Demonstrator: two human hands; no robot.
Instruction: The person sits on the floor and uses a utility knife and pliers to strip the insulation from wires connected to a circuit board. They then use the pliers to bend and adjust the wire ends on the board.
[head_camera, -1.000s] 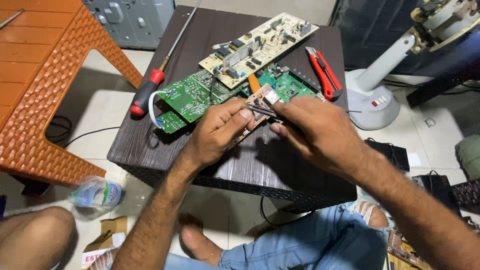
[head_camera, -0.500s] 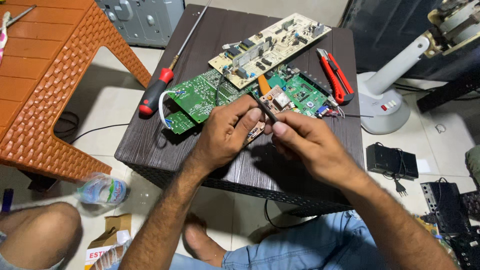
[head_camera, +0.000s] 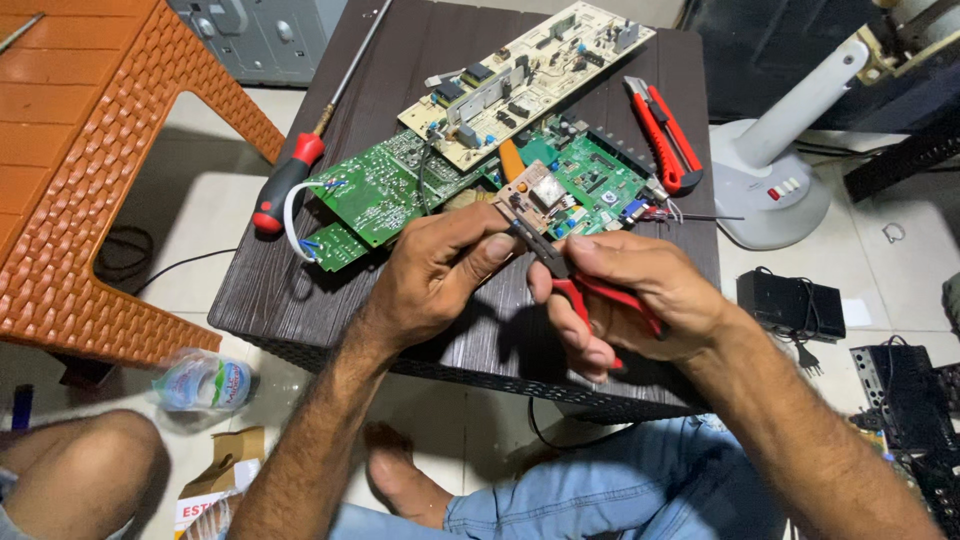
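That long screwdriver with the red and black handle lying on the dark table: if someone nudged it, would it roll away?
Probably a little. The screwdriver has a rounded handle and a thin straight shaft, so it looks apt to roll sideways. Its handle overhangs the table edge, so a push might tip it off. It looks stiff and handle-heavy.

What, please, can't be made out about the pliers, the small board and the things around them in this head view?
- Pliers: the tips are too small to tell what they grip on the small board; the right hand covers most of the red handles.
- Small board: the left hand hides its lower edge.
- Screwdriver: the top edge cuts off its tip.
- Fan base: its upper part runs out of frame.
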